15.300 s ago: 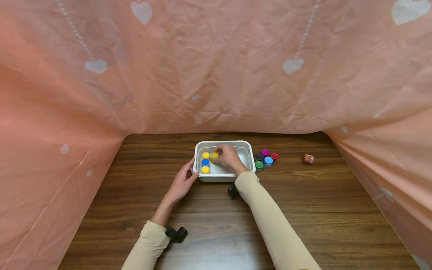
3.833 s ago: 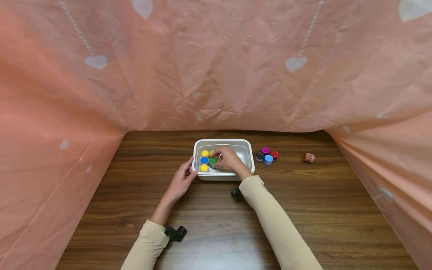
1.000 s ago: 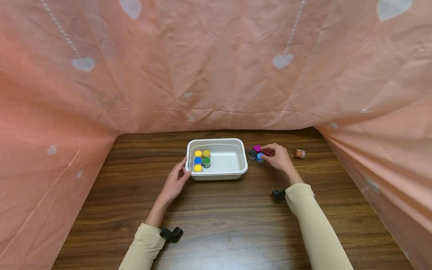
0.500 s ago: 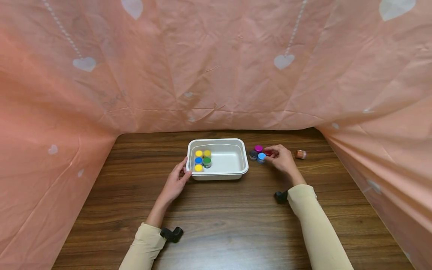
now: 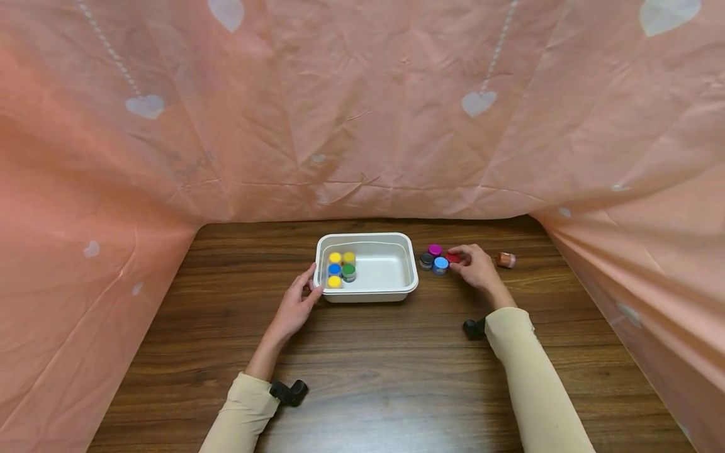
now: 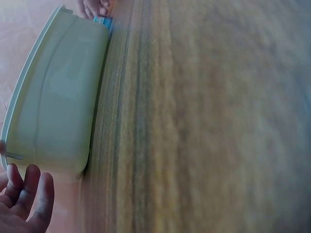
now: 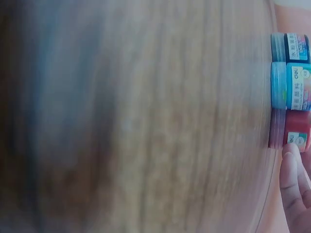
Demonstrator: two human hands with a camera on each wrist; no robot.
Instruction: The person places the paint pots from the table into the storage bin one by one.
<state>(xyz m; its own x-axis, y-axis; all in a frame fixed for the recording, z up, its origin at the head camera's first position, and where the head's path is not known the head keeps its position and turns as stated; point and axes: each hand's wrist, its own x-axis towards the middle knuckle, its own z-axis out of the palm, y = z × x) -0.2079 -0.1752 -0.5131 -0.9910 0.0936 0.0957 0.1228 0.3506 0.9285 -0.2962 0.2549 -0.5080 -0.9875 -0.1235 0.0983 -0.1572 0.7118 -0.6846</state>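
In the head view my left hand holds the left front corner of a white plastic box, thumb at the front rim and fingers at the left end. Its fingers show below the box end in the left wrist view. My right hand pinches a small red paint jar between thumb and fingers, partly hiding it. Beside that jar stand a light blue paint jar, a black one and a magenta one. The right wrist view shows labels on the red jar and light blue jar.
Inside the box, at its left, stand yellow-topped jars, a dark blue one and a green one. An orange-brown jar lies on its side farther right. A pink curtain borders the wooden table.
The green jar has moved from the right-hand group into the box. My right hand has gone from the box to the red jar, lately shifting off the light blue one. My left hand stays put.
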